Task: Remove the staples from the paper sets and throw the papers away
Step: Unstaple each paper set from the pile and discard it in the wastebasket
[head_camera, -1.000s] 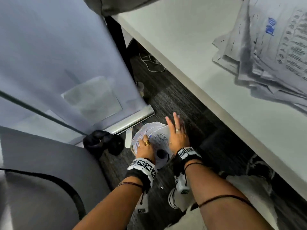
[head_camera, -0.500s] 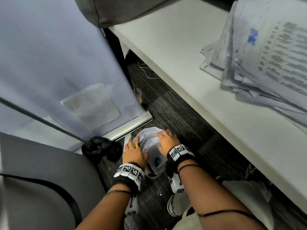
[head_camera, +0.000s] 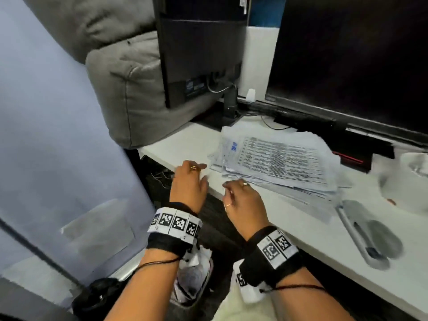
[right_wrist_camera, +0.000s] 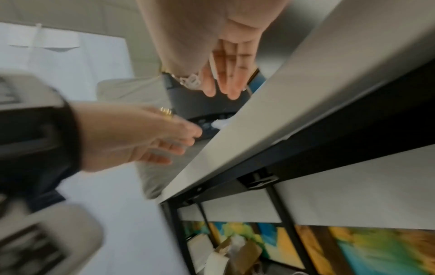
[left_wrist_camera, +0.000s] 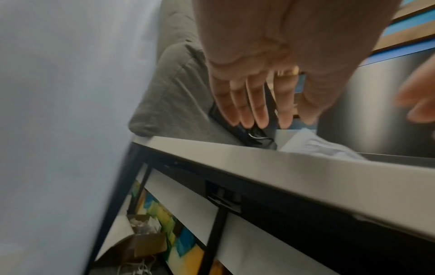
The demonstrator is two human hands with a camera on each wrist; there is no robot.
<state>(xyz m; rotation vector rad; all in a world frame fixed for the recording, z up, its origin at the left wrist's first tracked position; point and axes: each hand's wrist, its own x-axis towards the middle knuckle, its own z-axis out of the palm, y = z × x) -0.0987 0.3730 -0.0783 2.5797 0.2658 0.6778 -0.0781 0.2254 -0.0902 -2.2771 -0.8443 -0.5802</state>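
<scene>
A thick stack of printed paper sets [head_camera: 278, 163] lies on the white desk [head_camera: 312, 232], in front of the monitors. My left hand [head_camera: 192, 174] hovers at the desk's front edge, just left of the stack, fingers straight and empty. My right hand [head_camera: 238, 193] is beside it, by the stack's near corner, fingers relaxed and holding nothing. The left wrist view shows my left hand [left_wrist_camera: 249, 104] with straight fingers above the desk edge [left_wrist_camera: 282, 161]. In the right wrist view my right hand [right_wrist_camera: 226, 80] is likewise empty. A bin holding discarded papers [head_camera: 192, 281] sits on the floor, partly hidden by my left wrist.
A grey stapler-like tool [head_camera: 366, 235] lies on the desk at the right. Two dark monitors [head_camera: 347, 61] stand behind the stack. At the desk's left end rests a grey cushion [head_camera: 129, 84], with a pale blue panel [head_camera: 58, 135] left of it. Boxes [right_wrist_camera: 235, 253] sit under the desk.
Both hands let go of the papers pressed into the floor bin and rose to the desk edge beside the stack. My view lifted from the floor to the desk.
</scene>
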